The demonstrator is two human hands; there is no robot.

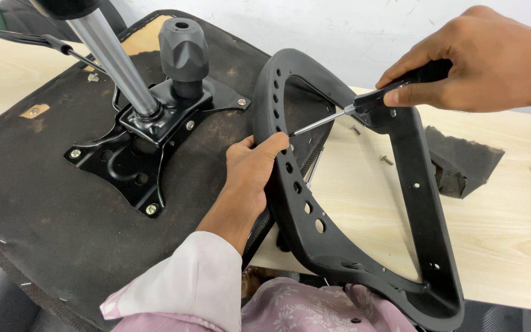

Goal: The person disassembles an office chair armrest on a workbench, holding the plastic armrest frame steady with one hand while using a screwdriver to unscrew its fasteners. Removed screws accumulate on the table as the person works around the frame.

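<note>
An upturned office chair seat (44, 184) lies on a light wooden table (499, 246), its black metal mechanism plate (149, 138) and chrome gas cylinder (115, 61) facing up. A black plastic armrest frame (296, 184) with a row of holes stands against the seat's right edge. My left hand (250, 175) grips the frame's left bar, thumb beside a hole. My right hand (474, 61) holds a black-handled screwdriver (364, 104), and its tip touches a hole in the frame just above my left thumb.
Two loose screws (386, 160) lie on the table inside the frame's opening. A torn piece of dark fabric (462, 163) lies to the right of the frame. A black adjustment knob (184, 49) rises from the mechanism. A white wall is behind.
</note>
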